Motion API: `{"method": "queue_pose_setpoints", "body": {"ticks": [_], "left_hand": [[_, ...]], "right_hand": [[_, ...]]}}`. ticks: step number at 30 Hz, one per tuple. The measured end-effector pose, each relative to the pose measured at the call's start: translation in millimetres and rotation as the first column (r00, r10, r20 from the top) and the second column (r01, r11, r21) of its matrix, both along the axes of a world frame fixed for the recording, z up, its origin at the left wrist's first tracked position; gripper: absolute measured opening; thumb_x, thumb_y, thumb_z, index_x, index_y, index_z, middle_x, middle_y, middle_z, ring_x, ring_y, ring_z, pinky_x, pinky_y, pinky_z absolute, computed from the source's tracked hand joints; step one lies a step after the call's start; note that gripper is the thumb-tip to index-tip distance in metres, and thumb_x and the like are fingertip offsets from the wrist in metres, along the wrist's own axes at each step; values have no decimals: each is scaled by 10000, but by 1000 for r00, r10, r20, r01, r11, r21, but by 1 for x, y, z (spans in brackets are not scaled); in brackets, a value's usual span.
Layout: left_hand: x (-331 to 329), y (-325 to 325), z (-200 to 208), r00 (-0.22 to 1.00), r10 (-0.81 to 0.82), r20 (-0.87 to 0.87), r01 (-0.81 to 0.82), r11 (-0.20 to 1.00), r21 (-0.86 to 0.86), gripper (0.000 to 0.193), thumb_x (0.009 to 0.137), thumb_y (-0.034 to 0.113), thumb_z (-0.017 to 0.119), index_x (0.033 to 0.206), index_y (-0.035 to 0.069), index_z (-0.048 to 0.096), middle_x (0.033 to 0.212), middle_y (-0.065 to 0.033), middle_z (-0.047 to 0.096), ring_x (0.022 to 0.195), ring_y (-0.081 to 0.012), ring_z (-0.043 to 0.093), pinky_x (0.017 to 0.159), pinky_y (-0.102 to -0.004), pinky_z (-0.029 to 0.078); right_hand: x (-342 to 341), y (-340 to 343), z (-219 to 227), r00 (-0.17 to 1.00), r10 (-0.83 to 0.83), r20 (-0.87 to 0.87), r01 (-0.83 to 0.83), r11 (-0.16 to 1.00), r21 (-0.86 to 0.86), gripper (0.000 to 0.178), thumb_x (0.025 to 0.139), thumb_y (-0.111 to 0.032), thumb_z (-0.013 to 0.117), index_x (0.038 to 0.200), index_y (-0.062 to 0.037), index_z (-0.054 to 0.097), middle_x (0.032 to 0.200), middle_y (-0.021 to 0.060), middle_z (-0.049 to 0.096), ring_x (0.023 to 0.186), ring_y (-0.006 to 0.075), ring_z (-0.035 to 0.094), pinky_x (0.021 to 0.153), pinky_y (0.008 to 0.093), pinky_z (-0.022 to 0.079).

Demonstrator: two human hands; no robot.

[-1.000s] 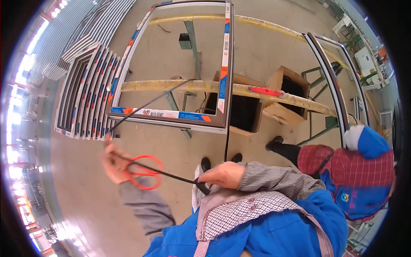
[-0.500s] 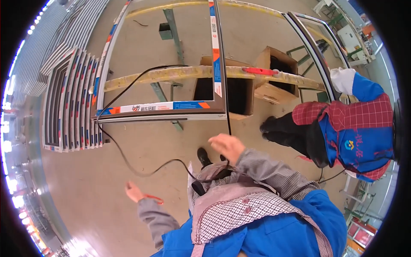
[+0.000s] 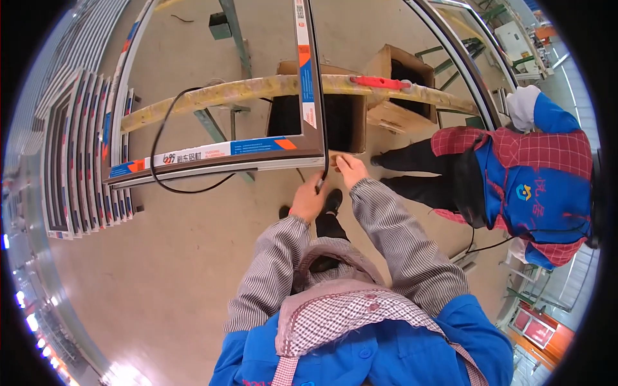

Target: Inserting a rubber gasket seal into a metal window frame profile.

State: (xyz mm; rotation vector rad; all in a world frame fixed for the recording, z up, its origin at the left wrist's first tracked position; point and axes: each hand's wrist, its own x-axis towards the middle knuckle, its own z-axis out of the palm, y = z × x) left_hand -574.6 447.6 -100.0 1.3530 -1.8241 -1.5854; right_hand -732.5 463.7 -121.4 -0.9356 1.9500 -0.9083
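Note:
A window frame [image 3: 212, 151] with a dark profile and printed protective film lies flat in front of me. My left hand [image 3: 308, 201] is closed around a thin black flexible strip [image 3: 326, 143], just off the frame's near right corner. The strip runs up along the frame's right rail, and another part of it loops over the near rail at the left. Beside that corner is my right hand [image 3: 352, 171], its fingers curled and pinched together. Whatever the right fingertips hold, if anything, is too small to make out.
A padded yellow support bar [image 3: 212, 98] carries the frame, with a red tool [image 3: 380, 82] lying on it. Cardboard boxes [image 3: 402, 116] with black contents stand below. At right, a person [image 3: 515, 174] works by another frame [image 3: 463, 71]. Several frames [image 3: 64, 161] lean together at left.
Both hands have come forward to the frame's near right corner, the left one from far out at the left. The strip's slack loop has drawn up from the floor area toward the frame.

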Motion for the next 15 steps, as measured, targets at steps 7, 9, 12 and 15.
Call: {"method": "queue_pose_setpoints", "body": {"ticks": [7,9,12,15], "left_hand": [[-19,14,14,986,168,7,-161,932,325,274,812,249,509,856,-5,599,686,-152,602,639,-274,595,589,-338,449],[-20,14,8,981,192,29,-192,929,316,269,807,236,518,852,-17,595,663,-154,593,611,-263,592,568,-336,448],[-21,18,7,958,285,37,-280,894,349,247,795,200,537,845,-35,590,642,-148,588,586,-232,592,542,-336,448],[-19,19,1,916,393,-76,-335,857,392,207,775,152,568,855,-37,599,680,-122,612,618,-183,596,566,-318,449]], "right_hand": [[22,-7,14,899,-64,432,-2,989,151,361,891,-299,415,836,16,581,665,72,585,555,125,539,519,292,448],[29,-8,11,959,-72,273,65,997,33,341,890,-292,414,823,-1,580,685,88,603,576,152,567,540,311,463],[42,-10,15,983,-1,-183,22,994,108,308,887,-266,402,803,-23,572,688,109,600,614,187,591,584,327,468],[36,-8,10,968,41,-247,-12,993,118,309,891,-260,385,814,-25,570,679,95,590,634,170,585,588,306,460]]}}
